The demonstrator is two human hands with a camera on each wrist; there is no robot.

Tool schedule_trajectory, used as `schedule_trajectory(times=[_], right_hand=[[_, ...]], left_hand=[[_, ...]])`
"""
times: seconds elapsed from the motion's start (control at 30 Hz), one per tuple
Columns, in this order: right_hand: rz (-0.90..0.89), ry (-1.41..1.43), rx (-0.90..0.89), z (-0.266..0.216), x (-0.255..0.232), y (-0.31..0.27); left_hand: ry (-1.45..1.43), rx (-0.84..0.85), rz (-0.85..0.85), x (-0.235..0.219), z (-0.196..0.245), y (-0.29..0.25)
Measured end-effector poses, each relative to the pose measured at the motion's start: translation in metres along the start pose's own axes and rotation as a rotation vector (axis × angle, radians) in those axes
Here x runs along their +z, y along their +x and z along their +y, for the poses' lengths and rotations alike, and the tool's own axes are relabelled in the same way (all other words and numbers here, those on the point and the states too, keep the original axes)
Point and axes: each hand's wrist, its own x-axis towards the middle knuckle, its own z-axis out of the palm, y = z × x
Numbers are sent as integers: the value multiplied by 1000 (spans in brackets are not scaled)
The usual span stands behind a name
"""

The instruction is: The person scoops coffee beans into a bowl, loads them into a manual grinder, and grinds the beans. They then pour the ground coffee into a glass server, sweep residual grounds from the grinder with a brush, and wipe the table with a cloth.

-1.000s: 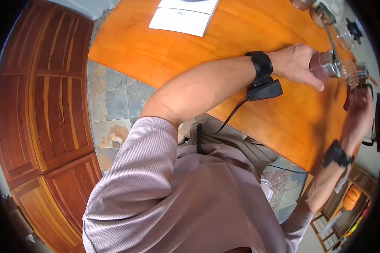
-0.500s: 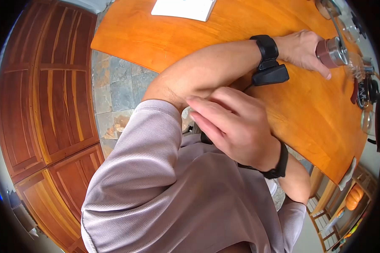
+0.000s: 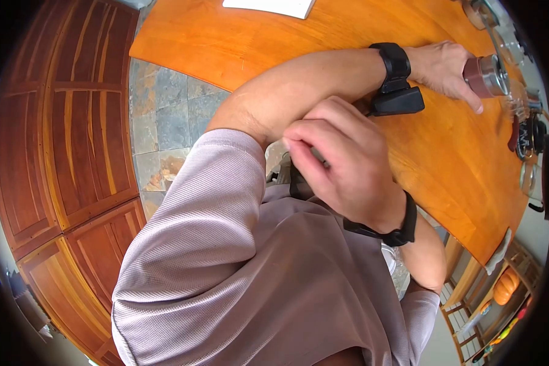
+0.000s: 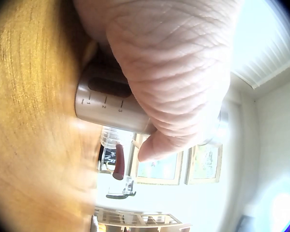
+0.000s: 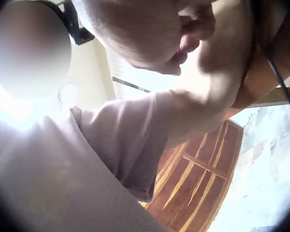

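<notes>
My left hand [image 3: 446, 70] grips a brown hand coffee grinder [image 3: 485, 79] with a steel top, at the right side of the wooden table [image 3: 274, 46]. In the left wrist view the grinder's base [image 4: 99, 108], printed with a numbered scale, stands against the tabletop; the palm and thumb wrap around its body and hide part of it. My right hand [image 3: 354, 168], fingers curled with thumb and forefinger together, is at the inside of my left elbow [image 3: 271, 125]. Nothing shows between its fingers.
Glassware [image 3: 515, 100] and a dark item with a reddish-brown handle [image 3: 514, 137] are beyond the grinder. White paper [image 3: 274, 5] lies at the table's top edge. Wooden cabinets [image 3: 64, 134] stand left; a shelf with an orange pumpkin [image 3: 505, 287] is at lower right.
My right hand has come from the table's right end, beside the grinder, across to my left elbow, where its fingers have drawn together. The left hand still holds the grinder.
</notes>
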Motion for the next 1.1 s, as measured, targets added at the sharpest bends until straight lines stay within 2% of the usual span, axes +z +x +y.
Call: schedule_trajectory(times=[0.07, 0.13, 0.17, 0.23, 0.27, 0.3, 0.37, 0.4, 0.43, 0.5, 0.57, 0.63, 0.7, 0.77, 0.83, 0.9, 0.93, 1.03, 1.1], right_hand=[[1, 22, 48, -5, -11, -4], [-20, 131, 264, -9, -22, -7], [-17, 122, 269, -10, -27, -9], [-5, 287, 491, -12, -38, -13], [124, 432, 474, -3, -35, -21], [142, 401, 482, -8, -43, -21], [231, 617, 856, -19, -67, -21], [252, 582, 904, -20, -78, -24], [291, 538, 914, -19, -89, -31], [412, 787, 909, -18, -111, -48], [529, 745, 911, -23, -131, -61], [617, 780, 862, -28, -151, -75], [723, 739, 842, -36, -165, -91], [815, 763, 772, -45, -181, -108], [886, 733, 744, -56, -190, -124], [943, 705, 716, -63, -201, -138], [981, 692, 706, -66, -202, -145], [1077, 619, 685, -75, -206, -157], [1135, 610, 669, -78, -210, -165]], left_hand=[[-42, -70, -63, -3, 3, -1], [-43, -45, -67, -3, 3, -1], [-42, -21, -69, -3, 2, 0], [-42, 2, -75, -5, 3, 0], [-40, 18, -75, -5, 4, 0], [-58, 44, -93, -6, 7, 0], [-96, 15, -120, -11, 14, 1], [-120, 4, -139, -14, 17, 1], [-146, -4, -159, -15, 19, 3], [-261, 30, -120, -13, 21, -1], [-247, -77, -100, -12, 28, -3], [-271, -123, -66, -2, 9, -5], [-197, -173, -171, -10, 1, -3], [-316, -53, -91, -2, 4, -5], [-451, -202, -144, -7, -3, -8], [-466, -129, -75, -3, -2, -10], [-484, -119, -103, -3, -3, -12], [-446, -159, -128, -11, -5, -12], [-335, -161, -77, -13, -4, -13]])
